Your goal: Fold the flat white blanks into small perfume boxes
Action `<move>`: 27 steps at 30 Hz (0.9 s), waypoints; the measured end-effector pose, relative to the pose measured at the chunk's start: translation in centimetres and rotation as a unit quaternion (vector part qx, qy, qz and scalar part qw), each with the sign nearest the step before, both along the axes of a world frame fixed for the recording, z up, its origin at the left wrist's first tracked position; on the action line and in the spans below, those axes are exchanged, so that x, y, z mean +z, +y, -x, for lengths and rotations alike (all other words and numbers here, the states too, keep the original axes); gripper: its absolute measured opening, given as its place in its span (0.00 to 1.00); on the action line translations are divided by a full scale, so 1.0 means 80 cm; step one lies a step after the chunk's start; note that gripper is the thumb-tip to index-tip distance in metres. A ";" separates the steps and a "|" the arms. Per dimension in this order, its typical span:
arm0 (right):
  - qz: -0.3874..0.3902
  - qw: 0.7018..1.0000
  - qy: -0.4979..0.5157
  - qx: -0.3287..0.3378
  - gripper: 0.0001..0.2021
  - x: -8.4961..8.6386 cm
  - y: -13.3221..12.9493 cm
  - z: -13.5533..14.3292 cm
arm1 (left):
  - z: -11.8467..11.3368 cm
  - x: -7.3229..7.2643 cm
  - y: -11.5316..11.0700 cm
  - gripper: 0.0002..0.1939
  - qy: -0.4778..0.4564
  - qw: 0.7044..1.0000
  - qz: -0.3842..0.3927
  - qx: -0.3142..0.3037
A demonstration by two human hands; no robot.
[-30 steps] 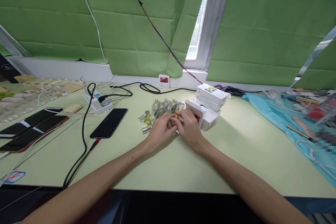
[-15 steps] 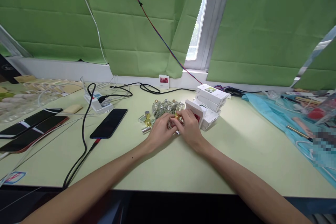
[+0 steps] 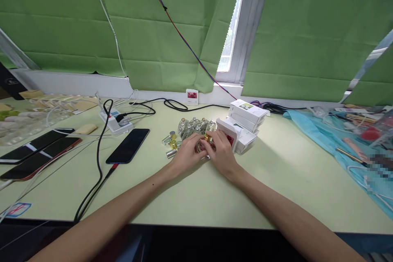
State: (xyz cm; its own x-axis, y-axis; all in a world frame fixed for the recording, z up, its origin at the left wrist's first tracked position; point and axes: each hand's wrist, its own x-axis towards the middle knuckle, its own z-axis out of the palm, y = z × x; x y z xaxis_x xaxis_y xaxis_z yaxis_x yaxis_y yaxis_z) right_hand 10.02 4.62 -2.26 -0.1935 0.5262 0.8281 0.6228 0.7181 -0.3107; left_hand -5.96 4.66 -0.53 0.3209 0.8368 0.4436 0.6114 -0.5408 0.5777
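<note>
Close together over the table, both my hands work on one small glass perfume bottle [image 3: 201, 146]. My left hand [image 3: 187, 154] curls around its glass body from the left. The fingers of my right hand [image 3: 223, 153] are closed at the gold cap [image 3: 207, 136] on its top. Fingers hide much of the bottle. Just behind stands a cluster of similar glass bottles [image 3: 194, 125] with metal tops. Loose gold and silver caps [image 3: 173, 144] lie left of my left hand. A white box with a red picture [image 3: 229, 133] leans behind my right hand.
Stacked white boxes [image 3: 248, 111] stand to the right of the bottles. On the left are a black phone [image 3: 129, 145] with a cable, a white power strip [image 3: 115, 120] and two more phones [image 3: 39, 155]. A blue plastic sheet [image 3: 319, 139] with clutter covers the right side.
Both hands stay in nearly the same place around the bottle, with only slight finger movement at the gold cap. The whole view has shifted very slightly.
</note>
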 end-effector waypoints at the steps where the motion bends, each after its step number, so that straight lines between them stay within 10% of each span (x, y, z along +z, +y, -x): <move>1: -0.002 1.000 -0.002 0.001 0.08 0.000 -0.001 0.000 | 0.000 0.001 0.000 0.07 0.004 1.000 0.000 0.001; 27: -0.010 1.000 -0.002 -0.003 0.16 0.002 -0.009 -0.003 | 0.005 0.000 0.001 0.08 0.041 0.999 -0.007 0.022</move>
